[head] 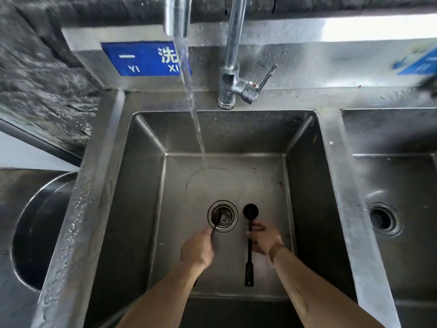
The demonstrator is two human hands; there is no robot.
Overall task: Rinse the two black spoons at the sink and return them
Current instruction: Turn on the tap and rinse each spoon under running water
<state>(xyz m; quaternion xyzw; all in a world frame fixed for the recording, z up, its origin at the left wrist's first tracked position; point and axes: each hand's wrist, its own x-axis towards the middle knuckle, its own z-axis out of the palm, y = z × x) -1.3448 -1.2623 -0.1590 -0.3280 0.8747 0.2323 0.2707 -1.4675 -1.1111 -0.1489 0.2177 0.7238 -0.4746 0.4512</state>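
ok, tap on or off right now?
On. A stream of water runs from the spout to the sink floor, landing beyond both spoons, so neither is under it.

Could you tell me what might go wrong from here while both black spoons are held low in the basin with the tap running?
1. The left hand holds its spoon right over the open drain; a wet slip could drop the tip into it.
2. The water stream lands behind both spoons, so neither is likely being rinsed yet.
3. The right hand grips the other spoon mid-handle; the long wet handle could slide through.
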